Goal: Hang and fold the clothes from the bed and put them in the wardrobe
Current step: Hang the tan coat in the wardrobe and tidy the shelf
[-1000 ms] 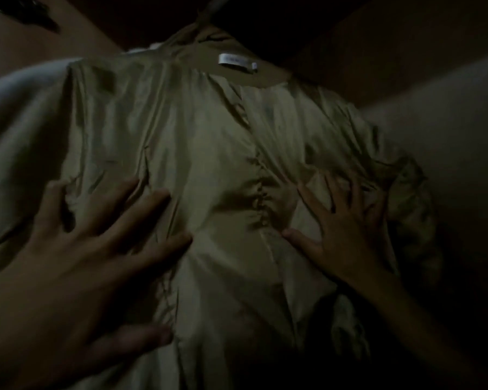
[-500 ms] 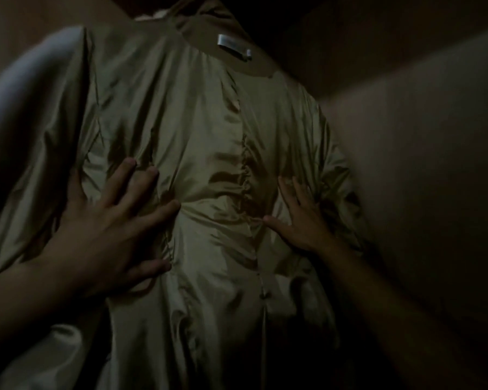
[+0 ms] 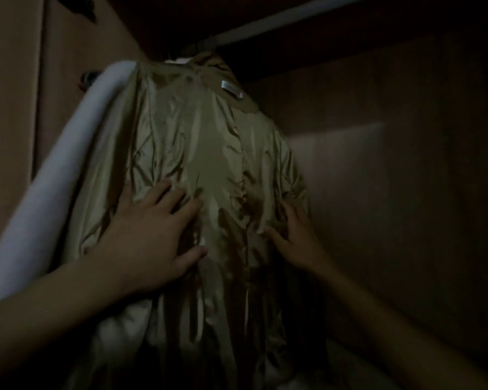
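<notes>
A coat hangs inside the dark wardrobe with its shiny olive-beige lining (image 3: pixel 209 153) facing me and a small white label (image 3: pixel 232 90) below the collar. Its top hangs from the rail (image 3: pixel 279 22). My left hand (image 3: pixel 150 235) lies flat on the lining left of the centre seam, fingers spread. My right hand (image 3: pixel 296 237) presses the lining on the right side, fingers apart. Neither hand grips the cloth. The hanger is hidden under the collar.
A white garment (image 3: pixel 59 192) hangs against the coat's left side. The wardrobe's brown side wall (image 3: pixel 406 192) stands to the right, and a brown panel (image 3: pixel 12 108) to the left. A dark knob (image 3: pixel 89 78) shows on the left.
The coat now sits farther from me and higher in view, so the rail shows. Both hands stay flat on the lining, a little lower on it.
</notes>
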{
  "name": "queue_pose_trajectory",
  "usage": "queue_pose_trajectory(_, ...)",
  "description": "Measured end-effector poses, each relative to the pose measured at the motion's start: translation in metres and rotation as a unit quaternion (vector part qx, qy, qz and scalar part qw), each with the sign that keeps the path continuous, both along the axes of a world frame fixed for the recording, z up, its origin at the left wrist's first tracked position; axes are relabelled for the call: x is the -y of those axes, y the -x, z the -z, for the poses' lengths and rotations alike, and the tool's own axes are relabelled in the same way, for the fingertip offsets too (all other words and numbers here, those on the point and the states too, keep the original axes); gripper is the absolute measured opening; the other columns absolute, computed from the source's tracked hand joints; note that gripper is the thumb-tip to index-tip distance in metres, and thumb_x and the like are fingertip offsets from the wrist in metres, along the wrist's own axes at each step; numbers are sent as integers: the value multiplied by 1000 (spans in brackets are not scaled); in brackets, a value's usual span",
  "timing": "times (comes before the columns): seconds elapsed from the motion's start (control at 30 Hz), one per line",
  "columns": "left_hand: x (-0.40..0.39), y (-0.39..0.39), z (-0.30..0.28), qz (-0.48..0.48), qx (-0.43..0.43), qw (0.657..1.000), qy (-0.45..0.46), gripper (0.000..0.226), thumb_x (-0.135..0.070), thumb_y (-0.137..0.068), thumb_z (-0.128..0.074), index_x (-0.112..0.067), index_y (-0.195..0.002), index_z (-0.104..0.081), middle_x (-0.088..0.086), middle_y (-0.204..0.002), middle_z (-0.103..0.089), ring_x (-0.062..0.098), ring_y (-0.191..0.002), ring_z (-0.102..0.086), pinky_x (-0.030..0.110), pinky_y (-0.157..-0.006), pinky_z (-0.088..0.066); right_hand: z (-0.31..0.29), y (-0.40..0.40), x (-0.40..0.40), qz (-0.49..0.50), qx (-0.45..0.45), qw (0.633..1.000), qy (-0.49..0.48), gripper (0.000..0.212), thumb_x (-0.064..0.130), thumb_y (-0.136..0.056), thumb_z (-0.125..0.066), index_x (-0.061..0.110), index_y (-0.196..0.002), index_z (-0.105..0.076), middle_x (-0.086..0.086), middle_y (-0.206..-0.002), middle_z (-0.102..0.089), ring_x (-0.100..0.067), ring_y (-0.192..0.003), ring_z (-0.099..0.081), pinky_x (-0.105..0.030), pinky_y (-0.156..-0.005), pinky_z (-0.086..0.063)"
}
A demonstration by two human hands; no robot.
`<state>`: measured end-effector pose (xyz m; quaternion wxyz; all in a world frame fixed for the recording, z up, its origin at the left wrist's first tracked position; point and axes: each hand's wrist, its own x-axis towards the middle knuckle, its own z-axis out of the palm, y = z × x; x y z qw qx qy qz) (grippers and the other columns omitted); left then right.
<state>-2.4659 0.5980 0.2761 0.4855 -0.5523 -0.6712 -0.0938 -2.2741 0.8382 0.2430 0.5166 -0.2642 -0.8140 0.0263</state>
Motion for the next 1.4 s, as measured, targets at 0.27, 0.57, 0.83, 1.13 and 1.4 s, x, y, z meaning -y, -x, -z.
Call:
queue_pose_trajectory(0.27, 60, -28, 38, 167, 145, 975, 26, 96, -83, -70, -15, -28, -144, -41, 2, -144, -50, 27, -130, -45, 44, -101, -47, 34, -64, 152, 125, 37, 991, 3, 59, 45, -94, -56, 14, -142, -39, -11, -141, -45, -26, -131, -38, -26, -103, -30)
queue_pose_trajectory(0.57, 134, -60, 68, 246, 198, 946, 71, 74, -73, -84, -42, -22, -138, -49, 3, -142, -52, 28, -129, -44, 46, -101, -45, 54, -116, 312, 216, 138, 966, 26, 66, 56, -92, -53, 23, -146, -34, -7, -151, -32, -22, -140, -27, -30, -111, -27)
queue_pose_trajectory(0.83, 203, -99, 77, 262, 210, 938, 91, 77, -75, -83, -39, -25, -142, -46, 2, -142, -51, 26, -128, -46, 44, -102, -45, 62, -169, 420, 253, 182, 950, 27, 67, 59, -92, -49, 24, -146, -32, -7, -152, -30, -26, -141, -26, -48, -112, -33)
queue_pose_trajectory(1.13, 307, -163, 107, 243, 204, 937, 146, 103, -82, -65, -9, -28, -147, -38, -2, -151, -41, 23, -138, -33, 45, -108, -38, 93, -233, 526, 256, 218, 941, 44, 69, 65, -92, -41, 31, -150, -23, -1, -158, -21, -22, -144, -19, -50, -110, -33)
queue_pose_trajectory(1.4, 350, -187, 126, 307, 209, 911, 179, 103, -84, -66, -6, -31, -150, -34, -4, -154, -37, 21, -139, -32, 45, -108, -37, 101, -260, 614, 286, 220, 929, 74, 69, 65, -92, -41, 33, -150, -23, 5, -158, -20, -16, -145, -15, -45, -111, -29)
